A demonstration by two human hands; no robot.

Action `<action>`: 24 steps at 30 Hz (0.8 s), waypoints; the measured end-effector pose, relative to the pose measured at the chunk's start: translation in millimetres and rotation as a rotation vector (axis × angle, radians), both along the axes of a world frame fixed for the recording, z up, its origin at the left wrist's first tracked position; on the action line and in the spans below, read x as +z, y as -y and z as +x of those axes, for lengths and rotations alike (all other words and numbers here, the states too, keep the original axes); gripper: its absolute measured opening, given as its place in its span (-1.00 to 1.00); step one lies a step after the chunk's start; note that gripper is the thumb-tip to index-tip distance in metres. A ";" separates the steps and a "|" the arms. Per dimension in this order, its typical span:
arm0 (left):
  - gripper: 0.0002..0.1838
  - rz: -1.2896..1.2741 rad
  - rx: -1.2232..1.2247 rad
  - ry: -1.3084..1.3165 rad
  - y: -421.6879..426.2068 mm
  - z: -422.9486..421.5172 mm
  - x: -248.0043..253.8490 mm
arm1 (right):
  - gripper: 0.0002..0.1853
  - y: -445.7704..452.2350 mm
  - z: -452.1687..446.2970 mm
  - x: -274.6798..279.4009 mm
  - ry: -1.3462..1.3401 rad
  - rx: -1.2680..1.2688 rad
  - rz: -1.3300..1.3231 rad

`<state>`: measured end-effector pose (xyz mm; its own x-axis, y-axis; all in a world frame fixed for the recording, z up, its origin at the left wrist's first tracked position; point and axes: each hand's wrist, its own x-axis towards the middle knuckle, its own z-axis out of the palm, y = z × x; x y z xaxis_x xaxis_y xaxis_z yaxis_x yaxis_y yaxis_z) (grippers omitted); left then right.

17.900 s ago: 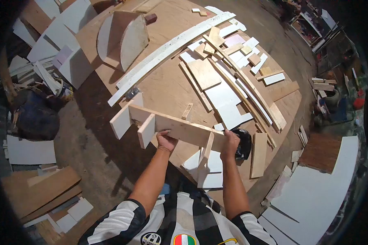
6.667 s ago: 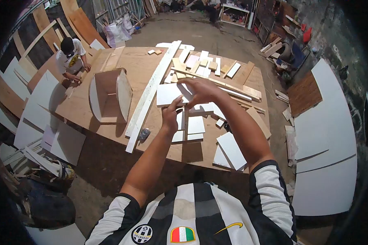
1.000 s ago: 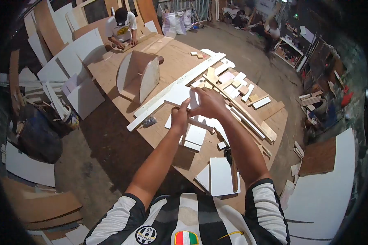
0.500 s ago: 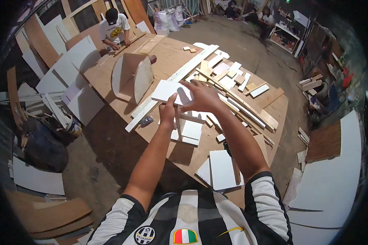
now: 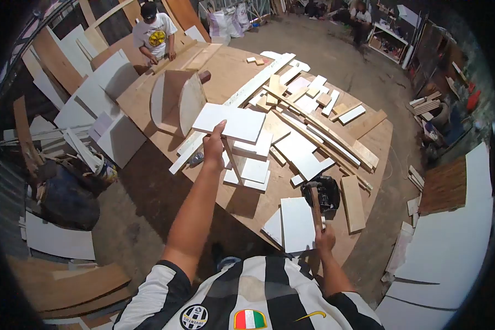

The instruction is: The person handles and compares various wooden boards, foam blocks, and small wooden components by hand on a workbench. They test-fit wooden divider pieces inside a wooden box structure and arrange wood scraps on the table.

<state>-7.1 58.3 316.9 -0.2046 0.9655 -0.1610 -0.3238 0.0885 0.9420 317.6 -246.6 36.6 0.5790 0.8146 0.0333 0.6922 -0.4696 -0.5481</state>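
My left hand (image 5: 213,147) grips the near edge of a white board (image 5: 231,122), its thumb lying on top. That board rests flat on top of a small wooden structure, with an upright brown-edged panel (image 5: 232,160) beneath it and more white boards (image 5: 250,173) at its base. My right hand (image 5: 325,237) is closed round the handle end of a hammer (image 5: 316,206) at the table's near edge. The hammer's head lies over a black plastic bag (image 5: 329,193). A white panel (image 5: 298,223) lies just left of the hammer.
Wood strips (image 5: 327,140) and several small offcuts cover the right of the plywood table (image 5: 231,60). A curved-sided wooden piece (image 5: 177,104) stands to the left. Across the table, a person (image 5: 155,36) handles a strip. White sheets (image 5: 445,236) lie at the right.
My right hand has left the top of the white board, moved down and right, and taken hold of the hammer. My left hand stays on the board, which has shifted slightly.
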 end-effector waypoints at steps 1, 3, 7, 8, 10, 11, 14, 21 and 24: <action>-0.55 0.028 0.020 0.009 0.8 1.2 -0.1 | -0.70 26.9 5.6 -12.6 0.010 0.031 0.025; -0.46 0.004 -0.023 -0.052 -3.5 -4.7 -8.4 | -0.69 68.7 12.7 -33.5 0.016 0.049 0.044; -0.40 -0.011 -0.086 -0.082 -9.8 -11.9 -14.6 | -0.65 113.7 23.1 -52.5 0.052 -0.010 0.042; -0.41 -0.019 -0.101 -0.074 -15.7 -15.3 -22.0 | -0.65 120.2 24.8 -53.1 0.047 -0.029 0.031; -0.40 -0.026 -0.109 -0.072 -17.7 -15.7 -23.0 | -0.65 128.9 26.1 -41.1 -0.022 -0.114 -0.096; -0.39 -0.038 -0.107 -0.064 -17.8 -15.1 -24.4 | -0.64 133.4 28.0 -32.2 -0.068 -0.161 -0.132; -0.36 0.051 -0.088 0.156 -12.0 -9.1 -22.0 | -0.63 158.1 44.1 -60.5 -0.051 -0.184 -0.085; -0.46 0.320 -0.075 0.394 -3.1 -28.5 -17.9 | -0.66 202.3 37.0 -48.3 -0.044 -0.336 0.009; -0.46 0.446 -0.049 0.428 45.1 -41.5 -5.2 | -0.67 222.2 35.9 -72.2 -0.105 -0.312 0.032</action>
